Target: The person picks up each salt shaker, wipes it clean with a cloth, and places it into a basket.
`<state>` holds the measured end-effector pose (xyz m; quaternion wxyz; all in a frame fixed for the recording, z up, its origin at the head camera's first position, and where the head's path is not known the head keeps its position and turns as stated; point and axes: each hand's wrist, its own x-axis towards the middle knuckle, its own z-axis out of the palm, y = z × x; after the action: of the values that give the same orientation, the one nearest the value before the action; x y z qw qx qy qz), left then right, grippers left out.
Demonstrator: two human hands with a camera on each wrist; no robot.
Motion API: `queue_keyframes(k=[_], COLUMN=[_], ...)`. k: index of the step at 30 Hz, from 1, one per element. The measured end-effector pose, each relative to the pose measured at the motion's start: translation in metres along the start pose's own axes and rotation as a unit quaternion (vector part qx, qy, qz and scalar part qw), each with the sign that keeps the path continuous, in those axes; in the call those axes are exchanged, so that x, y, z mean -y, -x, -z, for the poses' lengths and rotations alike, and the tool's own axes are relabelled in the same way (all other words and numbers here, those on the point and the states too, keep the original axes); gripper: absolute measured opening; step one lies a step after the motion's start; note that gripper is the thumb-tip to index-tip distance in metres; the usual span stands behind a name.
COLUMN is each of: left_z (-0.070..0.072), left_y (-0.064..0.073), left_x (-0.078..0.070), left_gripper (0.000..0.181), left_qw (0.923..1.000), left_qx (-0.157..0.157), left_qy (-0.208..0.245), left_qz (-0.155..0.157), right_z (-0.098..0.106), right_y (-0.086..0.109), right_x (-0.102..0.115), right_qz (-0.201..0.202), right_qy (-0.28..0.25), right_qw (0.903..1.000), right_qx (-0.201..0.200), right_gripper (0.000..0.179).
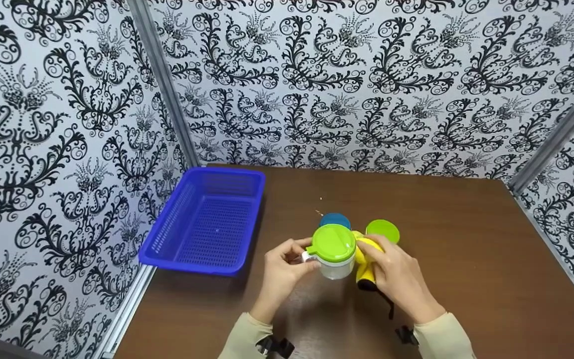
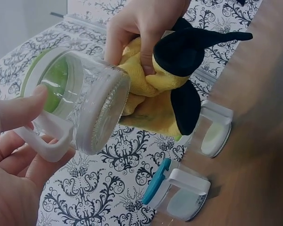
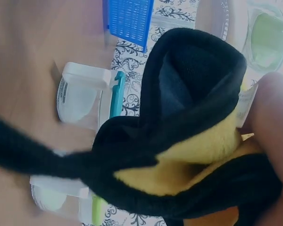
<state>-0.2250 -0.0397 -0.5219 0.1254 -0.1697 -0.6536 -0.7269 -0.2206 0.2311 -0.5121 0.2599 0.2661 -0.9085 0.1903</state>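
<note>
My left hand (image 1: 287, 267) grips the white handle of a clear jar (image 1: 336, 267) with a bright green lid, held above the table. In the left wrist view the jar (image 2: 92, 99) is tilted on its side, and its inside looks empty. My right hand (image 1: 404, 276) holds a bunched yellow cloth (image 1: 365, 273) with black edging close against the jar's right side. Whether the cloth touches the glass is hard to tell. Black trim and a dangling black strip of the cloth (image 3: 193, 141) fill much of the right wrist view.
Just behind the hands stand a jar with a blue lid (image 1: 335, 220) and another with a green lid (image 1: 385, 230), both white-handled. A blue perforated basket (image 1: 195, 268) sits at the table's left. Patterned walls border the brown table (image 1: 491, 279).
</note>
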Motion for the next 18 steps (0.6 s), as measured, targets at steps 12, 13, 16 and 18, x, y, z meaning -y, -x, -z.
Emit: queue_keyframes(k=[12,13,16,18], left_z=[-0.006,-0.006,-0.005,-0.005], left_y=[0.007,0.007,0.008,0.007], left_x=[0.0,0.001,0.001,0.001], left_gripper=[0.027,0.027,0.028,0.028], left_qw=[0.9979,0.9977,0.9972,0.9967], left_qx=[0.063,0.066,0.074,0.08], left_qy=[0.007,0.008,0.007,0.005], left_qz=[-0.013,-0.011,-0.008,-0.009], right_z=[0.01,0.013,0.019,0.023], right_y=[-0.008,-0.008,-0.009,-0.01], right_x=[0.006,0.007,0.01,0.012], right_qz=[-0.025,-0.024,-0.025,-0.028], right_qy=[-0.01,-0.014,-0.014,-0.007], right_qw=[0.9968,0.9966,0.9962,0.9959], right_qx=[-0.076,-0.078,-0.082,-0.086], right_gripper=[0.068,0.067,0.065,0.065])
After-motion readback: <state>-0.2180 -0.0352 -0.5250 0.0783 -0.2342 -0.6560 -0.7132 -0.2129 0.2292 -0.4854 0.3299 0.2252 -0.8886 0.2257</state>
